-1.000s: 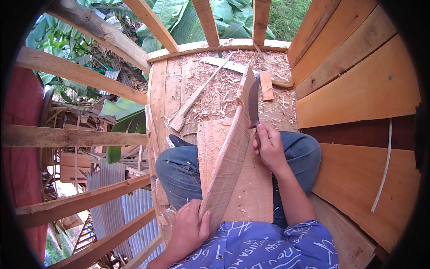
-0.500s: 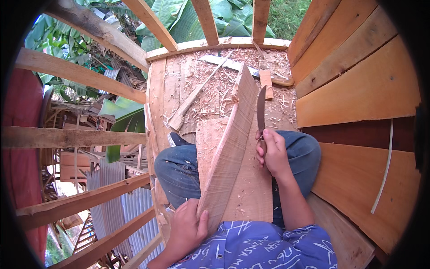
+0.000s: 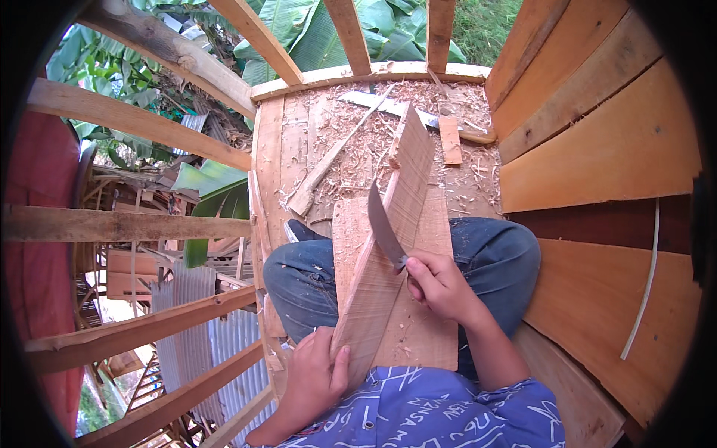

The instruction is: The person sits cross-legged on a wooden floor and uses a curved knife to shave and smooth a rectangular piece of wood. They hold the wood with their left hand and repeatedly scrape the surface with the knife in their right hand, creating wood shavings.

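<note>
My left hand is closed around the near end of a long wooden plank, which stands tilted on its edge and points away from me. Its far end is notched. Under it, a wide flat board lies across my lap. My right hand grips the handle of a knife with a dark curved blade. That blade crosses over the plank's upper left edge near its middle, its tip pointing up and away. Whether the blade touches the wood I cannot tell.
Wood shavings cover the plank floor ahead. On it lie a handsaw, a tapered stick and a small wood block. Slatted railing borders the left and far sides; a board wall stands at right.
My right hand has moved left and slightly nearer me, swinging the knife from the plank's right side to across its left edge. The left hand keeps its hold on the plank.
</note>
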A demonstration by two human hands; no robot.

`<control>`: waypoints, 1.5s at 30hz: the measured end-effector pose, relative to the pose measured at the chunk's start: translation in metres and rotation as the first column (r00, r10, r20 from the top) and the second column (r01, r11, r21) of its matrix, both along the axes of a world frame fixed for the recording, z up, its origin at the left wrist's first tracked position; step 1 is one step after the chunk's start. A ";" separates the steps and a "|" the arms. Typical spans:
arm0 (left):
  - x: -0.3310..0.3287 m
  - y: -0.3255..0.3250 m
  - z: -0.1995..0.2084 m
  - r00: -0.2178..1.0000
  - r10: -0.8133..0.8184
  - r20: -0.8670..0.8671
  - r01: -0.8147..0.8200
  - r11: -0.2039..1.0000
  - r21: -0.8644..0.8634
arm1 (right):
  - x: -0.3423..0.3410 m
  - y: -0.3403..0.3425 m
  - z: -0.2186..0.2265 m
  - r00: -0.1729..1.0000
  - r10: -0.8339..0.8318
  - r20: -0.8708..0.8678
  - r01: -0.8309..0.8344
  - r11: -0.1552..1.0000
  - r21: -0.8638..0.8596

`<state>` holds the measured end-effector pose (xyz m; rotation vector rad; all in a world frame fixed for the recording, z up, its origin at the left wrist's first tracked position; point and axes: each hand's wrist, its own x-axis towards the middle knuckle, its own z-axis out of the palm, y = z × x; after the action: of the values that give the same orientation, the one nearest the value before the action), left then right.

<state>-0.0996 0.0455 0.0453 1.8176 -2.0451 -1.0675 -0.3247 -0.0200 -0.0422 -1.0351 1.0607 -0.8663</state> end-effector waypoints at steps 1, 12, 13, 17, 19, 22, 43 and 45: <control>0.001 0.002 -0.002 1.000 0.004 -0.003 -0.004 1.000 -0.002 | -0.001 0.001 -0.001 0.999 0.024 0.049 -0.025 0.999 0.037; -0.005 0.001 0.005 1.000 0.005 -0.007 -0.005 0.999 0.039 | 0.005 0.017 0.018 0.998 0.036 0.045 -0.037 0.999 0.040; -0.007 0.003 0.007 1.000 0.013 -0.008 -0.012 0.998 0.062 | 0.000 0.015 0.022 0.999 -0.006 0.053 0.001 0.996 0.087; -0.009 0.007 0.005 0.990 0.064 -0.128 -0.045 0.988 0.147 | -0.015 0.014 0.014 0.985 -0.129 -0.113 0.134 0.990 0.037; -0.010 0.003 0.009 0.986 0.056 -0.156 -0.021 0.975 0.222 | -0.021 0.016 0.019 0.979 -0.150 -0.137 0.157 0.987 0.037; -0.007 -0.006 0.014 0.989 0.028 -0.144 0.017 0.954 0.300 | -0.028 0.020 0.021 0.967 -0.167 -0.190 0.174 0.985 0.020; 0.011 0.015 0.009 0.937 -0.299 0.179 0.301 0.954 0.018 | -0.009 0.042 0.007 0.681 -0.377 -0.628 0.139 0.908 -0.394; 0.010 0.016 0.000 0.935 -0.312 0.166 0.306 0.950 0.062 | -0.013 0.044 0.011 0.672 -0.365 -0.644 0.132 0.915 -0.381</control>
<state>-0.0892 0.0617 0.0457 1.6944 -2.4966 -1.0555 -0.3379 0.0244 -0.0314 -1.5810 1.8011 -0.8870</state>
